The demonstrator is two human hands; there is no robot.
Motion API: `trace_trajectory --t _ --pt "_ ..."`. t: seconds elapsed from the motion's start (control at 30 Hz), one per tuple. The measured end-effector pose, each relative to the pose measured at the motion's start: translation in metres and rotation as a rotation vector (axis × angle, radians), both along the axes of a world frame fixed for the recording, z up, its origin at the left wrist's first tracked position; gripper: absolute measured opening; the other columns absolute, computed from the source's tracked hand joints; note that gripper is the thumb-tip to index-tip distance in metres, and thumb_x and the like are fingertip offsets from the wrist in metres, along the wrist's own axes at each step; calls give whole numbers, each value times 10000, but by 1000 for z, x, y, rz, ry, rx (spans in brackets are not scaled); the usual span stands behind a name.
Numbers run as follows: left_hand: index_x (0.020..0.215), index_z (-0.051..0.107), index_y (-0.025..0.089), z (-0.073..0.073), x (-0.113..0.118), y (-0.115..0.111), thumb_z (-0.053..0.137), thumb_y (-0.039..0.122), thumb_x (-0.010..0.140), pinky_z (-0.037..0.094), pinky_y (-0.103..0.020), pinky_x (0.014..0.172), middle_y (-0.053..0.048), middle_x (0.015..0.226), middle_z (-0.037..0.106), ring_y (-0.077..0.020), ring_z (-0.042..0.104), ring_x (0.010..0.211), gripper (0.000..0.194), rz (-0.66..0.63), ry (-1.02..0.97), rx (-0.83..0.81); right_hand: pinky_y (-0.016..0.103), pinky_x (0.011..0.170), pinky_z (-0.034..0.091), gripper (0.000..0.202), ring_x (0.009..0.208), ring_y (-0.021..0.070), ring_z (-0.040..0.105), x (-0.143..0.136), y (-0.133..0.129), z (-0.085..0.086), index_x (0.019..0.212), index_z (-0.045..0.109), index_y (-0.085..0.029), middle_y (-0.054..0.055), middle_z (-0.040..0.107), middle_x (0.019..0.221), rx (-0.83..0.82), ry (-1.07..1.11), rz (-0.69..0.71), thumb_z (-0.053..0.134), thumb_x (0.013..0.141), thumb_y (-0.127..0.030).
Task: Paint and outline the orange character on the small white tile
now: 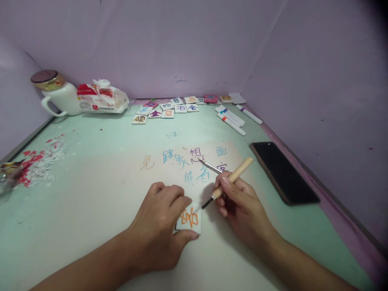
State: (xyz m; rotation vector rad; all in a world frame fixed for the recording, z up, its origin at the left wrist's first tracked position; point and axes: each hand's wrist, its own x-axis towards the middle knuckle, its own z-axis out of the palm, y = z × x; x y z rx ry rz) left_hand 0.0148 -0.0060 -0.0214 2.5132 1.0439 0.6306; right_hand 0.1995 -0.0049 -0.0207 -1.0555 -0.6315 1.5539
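My left hand (163,222) grips a small white square tile (196,227) flat on the table, thumb along its near edge and fingers over its far left corner. An orange written character covers the tile, partly hidden by the fingers. My right hand (239,198) is closed around a carving knife (239,171) with a pale wooden handle; its dark blade points down-left, close to the tile's upper right corner. A thin silver tool (212,166) also sticks out of this hand toward the upper left, its other end hidden by the fingers.
Several lettered tiles (167,113) lie at the back, beside white markers (232,121). A phone (283,171) lies right. A mug (65,99) and tissue pack (103,97) stand back left. Red and white shavings (42,163) lie left. Coloured characters mark the tabletop (100,194).
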Motion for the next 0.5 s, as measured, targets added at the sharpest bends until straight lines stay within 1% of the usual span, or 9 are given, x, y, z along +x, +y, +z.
trace_trajectory --t 0.17,0.27,0.37,0.43,0.5 --pt "1023 554 116 3 1 -1 620 193 705 355 -461 811 -112 967 526 -251 479 869 334 -14 1 -18 122 370 357 309 462 55 445 -1 -1 1 673 572 -170 -45 505 559 -15 1 -4 740 697 -429" --pt "1097 533 107 4 0 -1 565 124 678 367 -459 814 -128 1020 504 -259 466 898 421 -31 -6 -4 124 374 362 330 453 55 445 -1 -2 2 663 575 -170 -47 507 535 -28 4 -36 762 659 -442" --pt "1148 500 94 4 -1 0 487 52 625 363 -478 837 -151 1089 489 -275 462 949 525 -53 -34 49 119 359 325 359 416 48 445 -1 -1 3 662 566 -175 -53 512 503 -62 -13 -73 771 631 -468" --pt "1149 495 84 4 -1 0 494 79 637 363 -492 833 -157 1081 496 -281 464 939 511 -36 -49 72 115 341 285 383 385 44 440 -2 -1 3 672 558 -181 -55 520 482 -91 -36 -98 773 614 -492" --pt "1140 503 78 3 -1 -2 555 173 688 361 -511 824 -154 1035 518 -288 469 906 464 2 -30 85 114 336 265 404 369 42 434 -2 -1 3 682 554 -185 -56 524 468 -108 -50 -120 776 596 -512"
